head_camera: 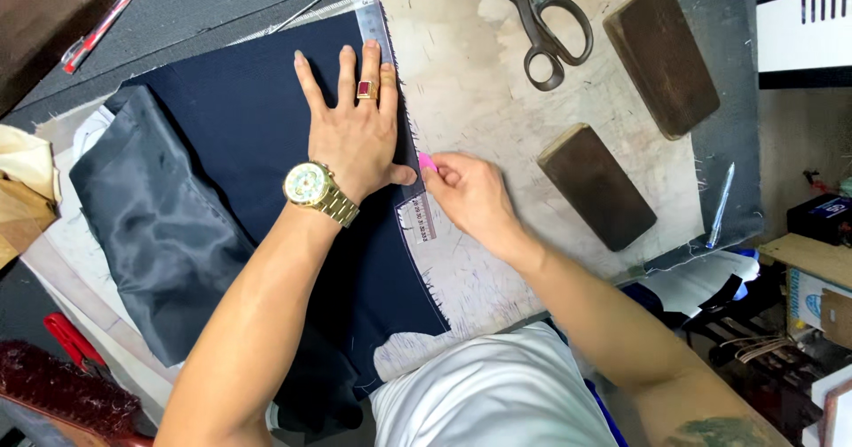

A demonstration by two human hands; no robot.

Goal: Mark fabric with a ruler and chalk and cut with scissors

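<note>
One camera, worn on the head, looks down at the table [497, 47]. The left hand [355, 132] lies flat, fingers spread, pinning the clear ruler [377, 21] on the navy cloth [240, 118]. The right hand [470, 194] pinches pink chalk [427, 162] at the ruler's edge. For a clean line, judged from this view: keep the ruler pressed and the chalk tight against it. Count: two wooden blocks [661, 56], one pair of scissors [537, 21], two pens [720, 205].

two wooden blocks [661, 56], one scissors [541, 21], two pens [721, 205]
</note>
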